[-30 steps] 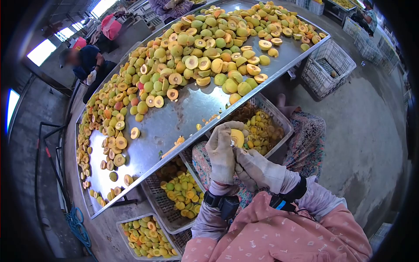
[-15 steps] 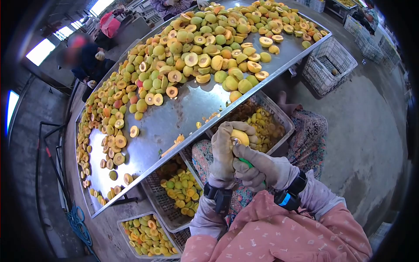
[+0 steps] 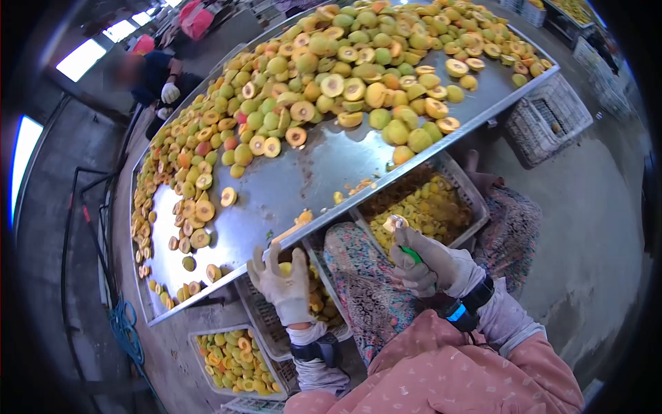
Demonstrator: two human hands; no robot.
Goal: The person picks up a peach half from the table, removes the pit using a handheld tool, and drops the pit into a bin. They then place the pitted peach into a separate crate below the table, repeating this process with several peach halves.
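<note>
My left hand (image 3: 281, 279), in a pale work glove, is spread with fingers apart over the crate (image 3: 331, 283) below the table's front edge. A yellow peach half (image 3: 285, 268) shows between its thumb and fingers, low against the crate. In my gloved right hand (image 3: 429, 262) is a small green-handled tool (image 3: 411, 254), gripped in closed fingers. At the tool's tip sits a pale, brownish lump (image 3: 395, 223), perhaps a peach stone with flesh on it. Behind that hand stands a crate (image 3: 476, 207) of yellow peels and scraps.
A steel table (image 3: 276, 183) carries a big heap of peach halves (image 3: 345, 76). Another crate (image 3: 200, 362) of halves stands on the floor at lower left. At right is a white crate (image 3: 552, 124). A gloved person (image 3: 155, 83) sits across the table.
My left hand has left the peach half at my right hand, moved left over the crate and opened. The tool has come away with the lump at its tip. The view has shifted.
</note>
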